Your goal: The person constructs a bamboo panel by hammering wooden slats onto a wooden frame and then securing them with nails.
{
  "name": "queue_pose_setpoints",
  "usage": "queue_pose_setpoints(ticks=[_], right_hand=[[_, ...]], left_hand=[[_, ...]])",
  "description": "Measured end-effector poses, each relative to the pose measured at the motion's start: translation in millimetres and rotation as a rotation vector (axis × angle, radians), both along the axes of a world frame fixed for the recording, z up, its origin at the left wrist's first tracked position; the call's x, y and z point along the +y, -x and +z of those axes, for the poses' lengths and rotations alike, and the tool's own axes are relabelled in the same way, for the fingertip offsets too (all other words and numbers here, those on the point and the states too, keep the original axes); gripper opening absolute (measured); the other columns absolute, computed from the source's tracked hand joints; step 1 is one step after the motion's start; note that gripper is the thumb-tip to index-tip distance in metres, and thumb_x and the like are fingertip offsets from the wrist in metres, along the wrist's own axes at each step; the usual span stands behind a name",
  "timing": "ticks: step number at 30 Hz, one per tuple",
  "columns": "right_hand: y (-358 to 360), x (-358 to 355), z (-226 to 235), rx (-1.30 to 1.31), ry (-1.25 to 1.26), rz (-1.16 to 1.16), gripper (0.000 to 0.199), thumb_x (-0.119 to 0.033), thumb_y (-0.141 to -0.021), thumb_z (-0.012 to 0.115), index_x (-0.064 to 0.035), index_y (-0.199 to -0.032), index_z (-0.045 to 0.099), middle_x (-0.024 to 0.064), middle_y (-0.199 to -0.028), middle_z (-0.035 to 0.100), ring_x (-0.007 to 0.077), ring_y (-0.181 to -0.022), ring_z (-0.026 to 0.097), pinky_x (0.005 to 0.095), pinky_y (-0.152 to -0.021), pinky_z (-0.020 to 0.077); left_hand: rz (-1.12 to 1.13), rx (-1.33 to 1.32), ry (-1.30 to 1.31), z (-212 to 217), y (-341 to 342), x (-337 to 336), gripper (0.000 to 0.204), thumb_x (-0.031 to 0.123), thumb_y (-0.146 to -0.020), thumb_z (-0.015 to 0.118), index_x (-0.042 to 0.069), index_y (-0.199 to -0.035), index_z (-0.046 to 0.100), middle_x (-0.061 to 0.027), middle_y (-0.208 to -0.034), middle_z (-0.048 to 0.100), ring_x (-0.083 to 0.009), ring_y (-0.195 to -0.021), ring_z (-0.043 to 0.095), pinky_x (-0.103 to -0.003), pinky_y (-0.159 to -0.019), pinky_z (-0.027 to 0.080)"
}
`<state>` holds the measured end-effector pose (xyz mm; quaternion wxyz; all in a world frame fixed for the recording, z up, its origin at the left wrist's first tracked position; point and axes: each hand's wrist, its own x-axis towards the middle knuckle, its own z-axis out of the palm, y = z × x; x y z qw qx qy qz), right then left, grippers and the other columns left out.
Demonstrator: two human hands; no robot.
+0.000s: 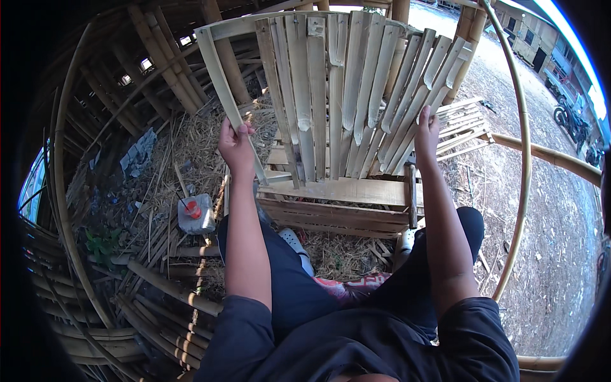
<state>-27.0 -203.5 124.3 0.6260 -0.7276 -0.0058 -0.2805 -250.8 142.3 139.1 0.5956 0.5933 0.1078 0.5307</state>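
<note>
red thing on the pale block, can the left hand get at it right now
Probably not without letting go: the left hand is gripping the slatted panel, though nothing seems to block the space toward the red thing.

One bare left hand [236, 149] and one bare right hand [427, 135] show, with one fan-shaped panel [354, 83] of more than ten pale bamboo slats [316, 83], one low pale plank bench [337, 190], one small orange-red container [193, 209], one whitish block [205, 222] and two white perforated clogs [293, 244].

Pale straw-coloured slatted panel [355, 70]
Dark shirt [363, 350], dark navy trousers [293, 283], white shoes [294, 247]; red-and-white patterned cloth [350, 286], bright orange-red cup [193, 209], greyish-white block [202, 224].
</note>
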Motion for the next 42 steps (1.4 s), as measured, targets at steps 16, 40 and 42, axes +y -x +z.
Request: queue_pose_setpoints(ticks=[16,40,42], right_hand=[[-31.8,84.5,166.6,-0.216,0.572,0.402,0.076,-0.077,-0.091,0.055,-0.002,-0.092,0.064,0.0089,-0.081,0.064,0.0197,-0.08,0.063,0.036,-0.077,0.0502],[-166.2,274.3,30.3,0.127,1.129,0.724,0.103,-0.086,-0.086,0.043,0.0099,-0.108,0.072,0.0322,-0.108,0.071,0.0444,-0.115,0.065,0.047,-0.103,0.0467],[-164.9,294.1,11.6,0.148,1.19,0.748,0.103,-0.086,-0.087,0.042,0.0094,-0.11,0.072,0.0329,-0.11,0.07,0.0449,-0.116,0.064,0.0469,-0.105,0.0456]], left_hand=[[0.112,-0.022,0.344,-18.2,67.6,-15.6,0.026,-0.002,-0.103,0.053,0.001,-0.129,0.048,-0.0089,-0.103,0.063,-0.0157,-0.09,0.063,-0.03,-0.088,0.053],[0.032,0.823,1.262,-135.6,32.1,-114.5,0.061,0.005,-0.084,0.069,0.006,-0.133,0.032,-0.013,-0.118,0.049,-0.0224,-0.103,0.057,-0.037,-0.094,0.051],[0.035,0.873,1.306,-145.2,26.9,-117.1,0.062,0.005,-0.084,0.07,0.007,-0.133,0.032,-0.0136,-0.12,0.048,-0.024,-0.107,0.057,-0.039,-0.099,0.051]])
